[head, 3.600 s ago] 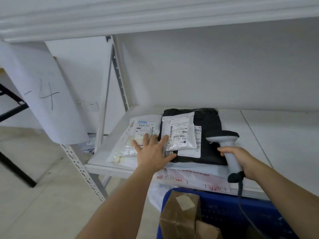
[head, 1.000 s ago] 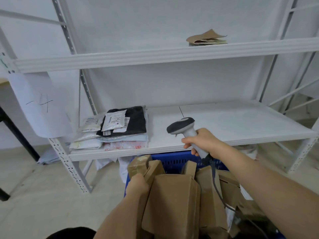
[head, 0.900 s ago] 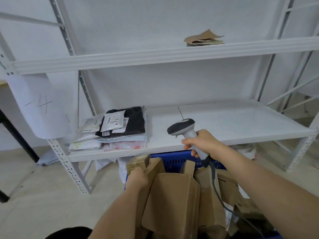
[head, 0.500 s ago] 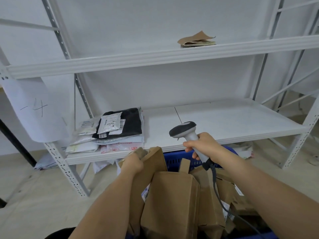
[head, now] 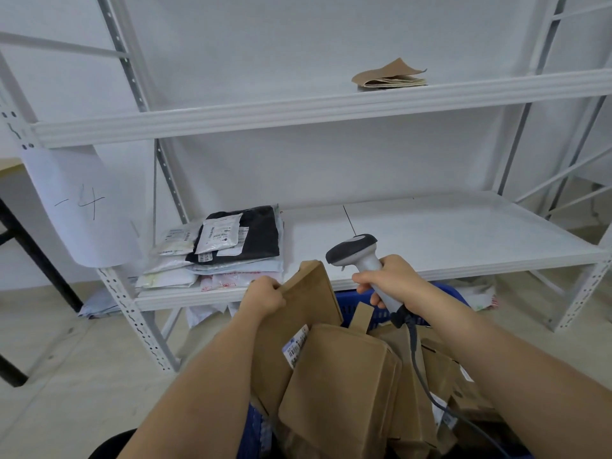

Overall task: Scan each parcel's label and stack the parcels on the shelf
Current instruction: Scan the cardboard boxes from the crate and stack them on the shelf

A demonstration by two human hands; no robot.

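Note:
My left hand (head: 263, 294) grips the top edge of a flat brown cardboard parcel (head: 298, 326) and holds it upright above the blue crate (head: 352, 308). A white barcode label (head: 295, 347) shows low on that parcel, partly covered by other brown parcels (head: 337, 392) in the crate. My right hand (head: 392, 279) holds the grey barcode scanner (head: 356, 255) by its handle, its head pointing left above the parcel. A stack of bagged parcels (head: 231, 250) with a black one on top lies at the left end of the middle shelf (head: 430, 233).
The white metal rack has an upper shelf (head: 298, 111) bearing folded brown paper (head: 390, 76). A paper sheet marked "4" (head: 79, 207) hangs on the left upright. The scanner's cable (head: 427, 385) trails down over the crate. More bags lie on the floor under the shelf.
Since one second ago my left hand has lifted the brown parcel out of the crate, up toward the scanner. Before that it was pressing on the shelf stack. The right hand stays about where it was.

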